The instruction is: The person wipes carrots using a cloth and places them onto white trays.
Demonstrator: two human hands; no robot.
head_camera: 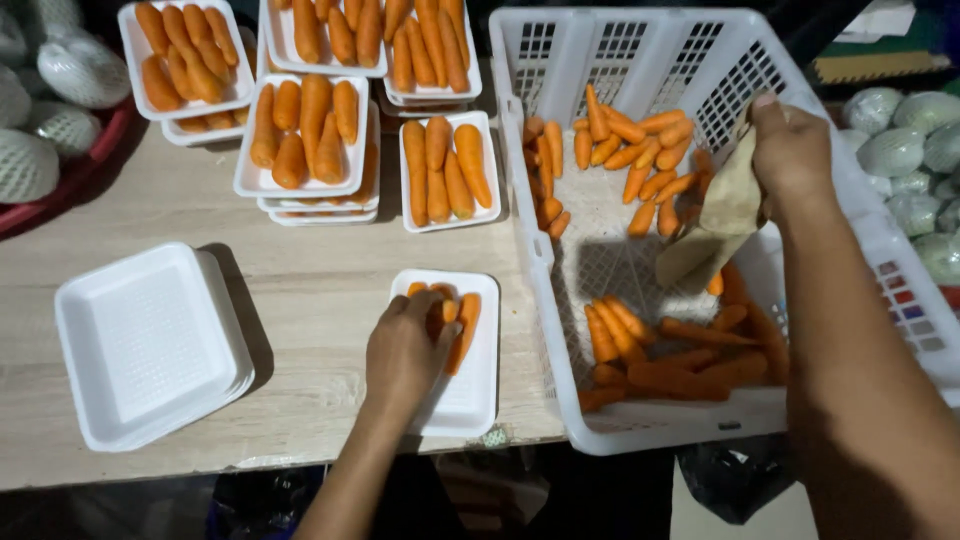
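Left fingers: the left hand [405, 350] curls palm-down over carrots [455, 320] in a foam tray [470, 390], fingers pressed together on top of them; whether they grip one or only rest there, I cannot tell.
Right fingers: the right hand [790, 150] pinches a tan cloth [720, 215], which hangs down inside the crate [640, 60].
Carrots in hand: a few lie at the far end of the tray, which sits at the near edge of the tabletop [310, 280], just beside the crate.
Crate: white plastic, at the right end of the tabletop and jutting past its near edge; loose carrots [620, 140] lie in heaps at its far and near ends.
Farther out: a stack of empty trays [145, 340] near the left end; filled trays [310, 130] stacked along the far edge; netted round produce [60, 70] at both sides.
Risk: the tray sits close to the near edge, so a push from the left hand could likely tip it off.
Hidden: the carrots under the left palm, what the cloth covers, and the crate's near right corner behind the forearm.
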